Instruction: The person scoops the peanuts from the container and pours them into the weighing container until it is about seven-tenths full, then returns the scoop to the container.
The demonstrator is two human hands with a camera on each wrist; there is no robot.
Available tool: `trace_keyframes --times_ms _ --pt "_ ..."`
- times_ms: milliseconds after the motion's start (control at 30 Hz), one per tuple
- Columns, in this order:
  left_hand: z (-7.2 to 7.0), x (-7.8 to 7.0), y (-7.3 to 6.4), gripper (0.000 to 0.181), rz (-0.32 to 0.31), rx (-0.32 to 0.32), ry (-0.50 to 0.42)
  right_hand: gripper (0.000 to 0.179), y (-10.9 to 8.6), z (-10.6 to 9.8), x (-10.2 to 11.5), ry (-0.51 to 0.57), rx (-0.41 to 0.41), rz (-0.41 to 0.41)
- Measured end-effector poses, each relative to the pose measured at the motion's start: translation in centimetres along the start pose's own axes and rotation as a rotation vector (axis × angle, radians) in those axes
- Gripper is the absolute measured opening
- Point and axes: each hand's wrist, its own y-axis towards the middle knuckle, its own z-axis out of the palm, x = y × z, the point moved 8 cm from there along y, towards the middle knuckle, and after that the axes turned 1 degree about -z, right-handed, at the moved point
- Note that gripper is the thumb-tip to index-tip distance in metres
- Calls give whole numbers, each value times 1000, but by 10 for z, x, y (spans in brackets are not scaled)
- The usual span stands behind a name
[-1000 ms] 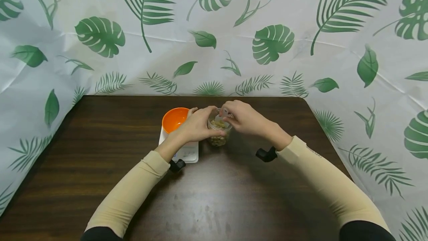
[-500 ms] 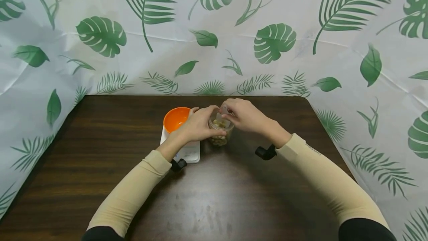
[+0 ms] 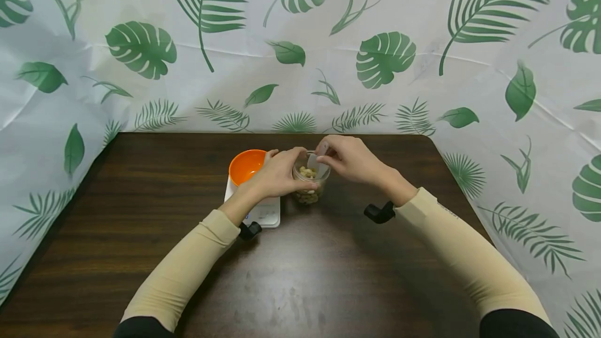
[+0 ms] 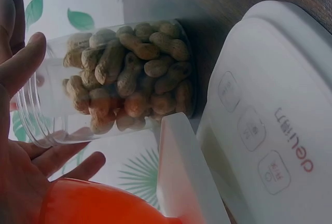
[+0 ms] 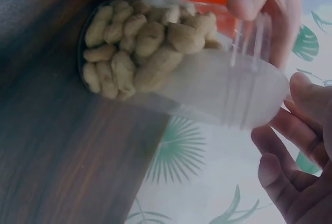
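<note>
A clear plastic jar (image 4: 49, 99) of unshelled peanuts (image 4: 132, 73) stands upright and uncapped on the table. My left hand (image 3: 279, 175) grips it near the threaded mouth, thumb on the near side. Inside, a translucent white scoop (image 5: 202, 86) leans against the wall, its lower end among the peanuts. My right hand (image 3: 354, 159) pinches the scoop's upper end at the jar's mouth with thumb and fingertips; the other fingers are loosely bent. Left of the jar, an orange bowl (image 3: 246, 166) sits on a white kitchen scale (image 4: 275, 105), partly hidden behind my left hand and wrist.
The dark wooden table (image 3: 291, 280) reaches back to a white, leaf-printed sheet (image 3: 300, 93). Button markings on the scale face the near side. A black wrist-camera mount (image 3: 379, 213) sticks out below the right wrist, another mount (image 3: 250, 230) below the left.
My right hand has shifted slightly right, tilting the scoop toward the jar's right wall, so more of the scoop and peanuts shows. My left hand keeps its grip on the jar.
</note>
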Motion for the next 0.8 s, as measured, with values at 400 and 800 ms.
trace_keyframes --times_ms 400,800 --pt "0 -1 1 81 -2 11 -12 11 6 12 13 -109 53 -40" --pt "0 -2 -1 85 4 5 -8 6 -1 3 0 54 -14 60"
